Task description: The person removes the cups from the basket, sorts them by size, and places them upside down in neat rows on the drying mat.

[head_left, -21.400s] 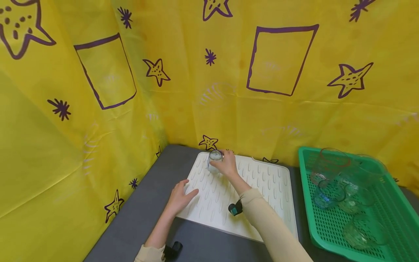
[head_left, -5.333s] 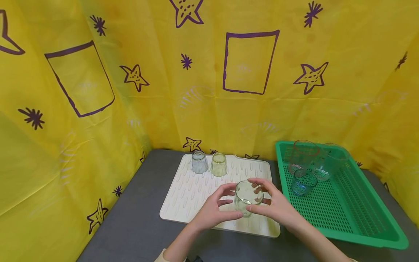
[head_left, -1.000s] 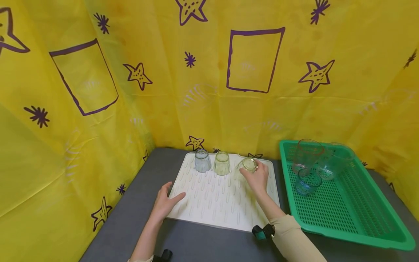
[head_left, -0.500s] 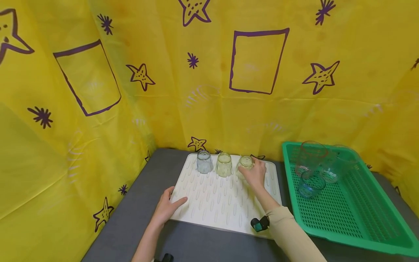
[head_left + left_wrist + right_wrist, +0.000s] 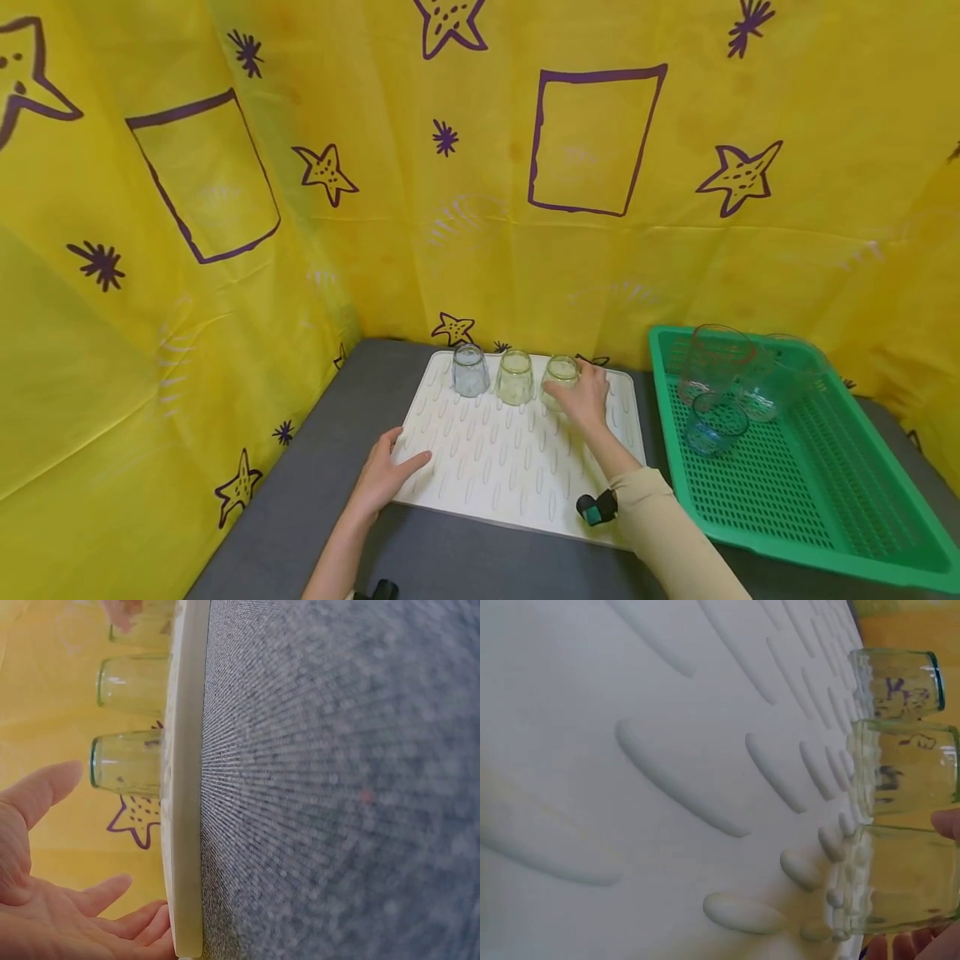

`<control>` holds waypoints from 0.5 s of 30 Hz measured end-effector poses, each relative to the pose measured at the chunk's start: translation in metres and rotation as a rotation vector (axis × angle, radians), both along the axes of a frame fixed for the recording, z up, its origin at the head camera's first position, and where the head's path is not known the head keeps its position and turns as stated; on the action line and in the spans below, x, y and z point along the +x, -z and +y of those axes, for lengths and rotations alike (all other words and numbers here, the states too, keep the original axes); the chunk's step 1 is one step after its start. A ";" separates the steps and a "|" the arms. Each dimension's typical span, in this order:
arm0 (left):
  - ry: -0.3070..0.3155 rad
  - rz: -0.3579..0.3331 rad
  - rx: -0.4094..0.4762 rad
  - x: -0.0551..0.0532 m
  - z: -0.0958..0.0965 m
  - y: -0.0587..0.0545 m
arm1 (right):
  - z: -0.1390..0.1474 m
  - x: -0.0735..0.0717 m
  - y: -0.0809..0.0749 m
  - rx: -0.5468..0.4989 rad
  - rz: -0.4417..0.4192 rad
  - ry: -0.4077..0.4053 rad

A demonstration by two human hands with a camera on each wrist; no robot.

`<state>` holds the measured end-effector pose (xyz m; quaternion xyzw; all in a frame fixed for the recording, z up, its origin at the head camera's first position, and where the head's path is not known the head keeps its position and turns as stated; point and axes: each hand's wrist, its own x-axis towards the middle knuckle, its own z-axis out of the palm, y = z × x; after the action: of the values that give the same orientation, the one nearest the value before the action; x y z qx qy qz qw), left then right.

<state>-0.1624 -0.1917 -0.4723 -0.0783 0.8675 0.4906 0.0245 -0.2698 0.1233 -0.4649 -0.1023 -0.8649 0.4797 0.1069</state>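
Note:
My right hand (image 5: 587, 398) grips a pale green glass tumbler (image 5: 561, 370) that stands upside down near the back edge of a white ridged drying mat (image 5: 487, 471). In the right wrist view the thumb lies on one side of this green tumbler (image 5: 904, 881) and fingers show on the other. To its left stand a yellow-green tumbler (image 5: 515, 379) and a pale blue tumbler (image 5: 470, 372), both upside down in a row. My left hand (image 5: 381, 472) is at the mat's left front edge, thumb spread; in the left wrist view its fingertips (image 5: 157, 922) meet the mat's rim.
Right of the mat sits a green plastic basket (image 5: 787, 560). Inside are a blue glass (image 5: 716, 429), a tall red-rimmed glass (image 5: 705, 367) and a large clear glass (image 5: 776, 379). A yellow patterned curtain (image 5: 420, 275) borders the grey table (image 5: 300, 517) behind and to the left.
Earlier my right hand handled the blue tumbler; later both hands held the pale green tumbler over the mat. Since then my right hand has lowered it upside down into the back row.

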 end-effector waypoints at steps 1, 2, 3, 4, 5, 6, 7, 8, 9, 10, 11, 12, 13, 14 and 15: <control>0.002 0.000 -0.004 0.000 0.000 0.000 | 0.001 0.001 -0.001 -0.001 -0.005 -0.002; 0.004 0.000 -0.008 -0.001 0.001 0.000 | 0.001 0.002 -0.001 -0.002 -0.010 -0.003; 0.006 -0.001 -0.011 -0.001 0.001 0.001 | 0.002 0.003 -0.002 -0.005 -0.015 -0.003; 0.007 -0.004 -0.013 -0.001 0.001 0.001 | 0.003 0.004 -0.003 -0.009 -0.019 -0.002; 0.010 -0.005 -0.016 -0.001 0.002 0.001 | 0.003 0.005 -0.003 -0.015 -0.022 0.000; 0.011 -0.006 -0.020 -0.001 0.002 0.000 | 0.004 0.007 -0.005 -0.026 -0.026 0.003; 0.014 -0.008 -0.028 -0.001 0.002 0.000 | 0.004 0.008 -0.006 -0.039 -0.028 0.006; 0.017 -0.010 -0.036 -0.001 0.002 0.000 | 0.004 0.010 -0.007 -0.053 -0.030 0.011; 0.018 -0.013 -0.043 -0.001 0.003 0.000 | 0.004 0.013 -0.009 -0.074 -0.029 0.014; 0.019 -0.015 -0.052 -0.001 0.003 -0.001 | 0.004 0.015 -0.012 -0.097 -0.030 0.017; 0.022 -0.016 -0.059 -0.001 0.003 -0.001 | 0.004 0.018 -0.014 -0.122 -0.029 0.018; 0.023 -0.018 -0.067 -0.001 0.003 -0.001 | 0.003 0.021 -0.017 -0.147 -0.028 0.021; 0.026 -0.018 -0.074 -0.002 0.004 -0.001 | 0.003 0.024 -0.020 -0.173 -0.028 0.021; 0.029 -0.016 -0.077 -0.001 0.004 -0.001 | 0.003 0.028 -0.024 -0.203 -0.026 0.020; 0.029 -0.016 -0.079 -0.001 0.004 -0.001 | 0.003 0.031 -0.028 -0.237 -0.022 0.017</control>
<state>-0.1633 -0.1878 -0.4710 -0.0705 0.8870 0.4549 0.0356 -0.2385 0.1262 -0.4373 -0.1268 -0.8024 0.5765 0.0883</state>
